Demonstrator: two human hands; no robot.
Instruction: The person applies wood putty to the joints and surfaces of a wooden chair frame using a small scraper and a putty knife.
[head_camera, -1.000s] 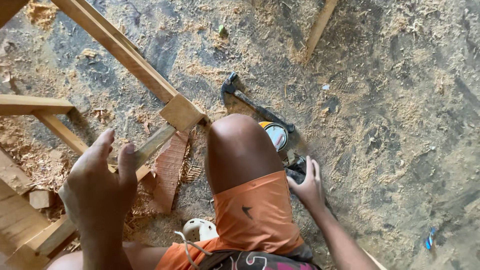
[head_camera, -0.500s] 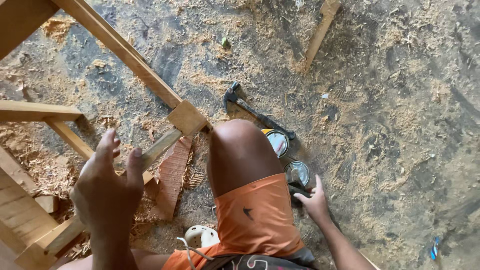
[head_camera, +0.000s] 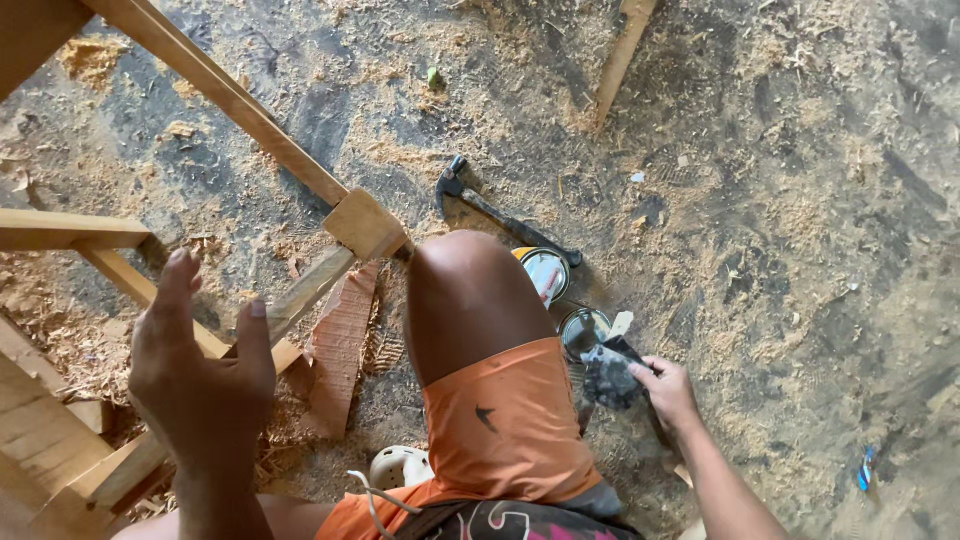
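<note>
The right hand (head_camera: 668, 392) is closed around a dark, crumpled rag (head_camera: 607, 377), fingers pinching it low beside the person's right knee (head_camera: 462, 300). The rag hangs just over an open tin (head_camera: 583, 328) that stands on the floor (head_camera: 780, 200); whether rag and tin touch cannot be told. A flat pale stick (head_camera: 621, 323) pokes up at the tin's rim. Just beyond it stands a second tin (head_camera: 545, 272), with a white and orange side, partly hidden by the knee. A hammer (head_camera: 495, 208) lies on the floor behind both tins, its head pointing away from the person and its dark handle running toward the second tin.

The left hand (head_camera: 200, 375) is raised and open, fingers spread, holding nothing (it hangs in the air above the wood). Under and around it stands a wooden frame (head_camera: 235, 100) of pale bars, one long bar slanting from the upper left down to a square end block near the knee. A reddish rough board scrap (head_camera: 340, 345) lies on the floor between the frame and the leg. Sawdust and shavings cover the floor all round. The person wears orange shorts (head_camera: 505, 430).
</note>
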